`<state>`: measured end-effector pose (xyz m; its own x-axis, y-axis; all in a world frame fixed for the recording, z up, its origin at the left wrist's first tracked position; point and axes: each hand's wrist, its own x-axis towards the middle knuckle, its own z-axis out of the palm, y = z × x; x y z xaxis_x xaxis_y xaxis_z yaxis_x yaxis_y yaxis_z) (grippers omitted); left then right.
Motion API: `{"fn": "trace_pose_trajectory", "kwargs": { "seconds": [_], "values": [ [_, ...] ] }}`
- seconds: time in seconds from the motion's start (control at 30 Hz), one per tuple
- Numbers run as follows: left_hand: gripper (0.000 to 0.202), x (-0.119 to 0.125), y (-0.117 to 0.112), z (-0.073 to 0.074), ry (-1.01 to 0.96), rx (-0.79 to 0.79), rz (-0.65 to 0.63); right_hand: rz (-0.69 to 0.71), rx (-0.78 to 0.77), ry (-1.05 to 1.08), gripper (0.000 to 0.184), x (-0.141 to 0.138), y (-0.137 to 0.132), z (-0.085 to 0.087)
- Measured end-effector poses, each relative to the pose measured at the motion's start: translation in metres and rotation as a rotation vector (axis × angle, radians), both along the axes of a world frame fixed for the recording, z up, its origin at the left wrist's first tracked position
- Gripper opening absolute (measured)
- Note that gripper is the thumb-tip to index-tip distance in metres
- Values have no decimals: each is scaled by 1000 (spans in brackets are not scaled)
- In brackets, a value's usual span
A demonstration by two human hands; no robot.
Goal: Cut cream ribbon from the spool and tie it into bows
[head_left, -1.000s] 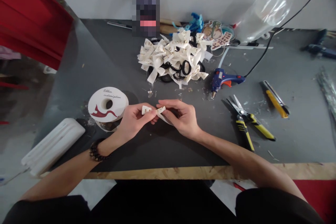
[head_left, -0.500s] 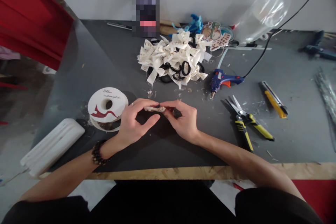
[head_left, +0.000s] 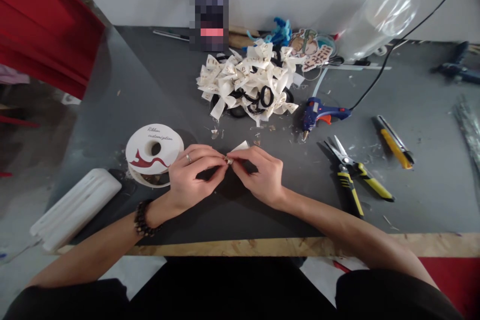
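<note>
My left hand (head_left: 193, 172) and my right hand (head_left: 260, 172) meet fingertip to fingertip over the dark table (head_left: 112, 100), both pinched on a small piece of cream ribbon (head_left: 237, 149). One end of the ribbon sticks up above my right fingers; the rest is hidden between the fingertips. My left wrist wears a dark bead bracelet. A white ribbon spool (head_left: 153, 152) lies just left of my left hand. A pile of finished cream bows with black hair ties (head_left: 249, 85) sits behind my hands.
A blue glue gun (head_left: 318, 112) with a black cord lies right of the pile. Yellow-handled snips (head_left: 352, 172) and a yellow utility knife (head_left: 392, 141) lie to the right. A white case (head_left: 73, 207) rests at the left edge. Clear plastic bag at the back right.
Both hands drew closer together and pinched the ribbon into a tight fold. The piece went from spread between the hands to bunched, with one end now standing up.
</note>
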<state>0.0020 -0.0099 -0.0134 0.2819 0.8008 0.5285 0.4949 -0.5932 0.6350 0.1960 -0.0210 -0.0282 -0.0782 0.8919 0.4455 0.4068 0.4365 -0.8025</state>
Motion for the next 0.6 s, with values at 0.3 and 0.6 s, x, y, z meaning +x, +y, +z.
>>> {"fn": "trace_pose_trajectory", "kwargs": {
  "seconds": [0.3, 0.6],
  "values": [
    [7, -3, 7, 4, 62, -160, -35, 1, 50, -13, 20, 2, 1, -3],
    [8, -3, 5, -2, 8, -96, -20, 34, 85, -28, 23, 1, 0, -1]
  ]
}}
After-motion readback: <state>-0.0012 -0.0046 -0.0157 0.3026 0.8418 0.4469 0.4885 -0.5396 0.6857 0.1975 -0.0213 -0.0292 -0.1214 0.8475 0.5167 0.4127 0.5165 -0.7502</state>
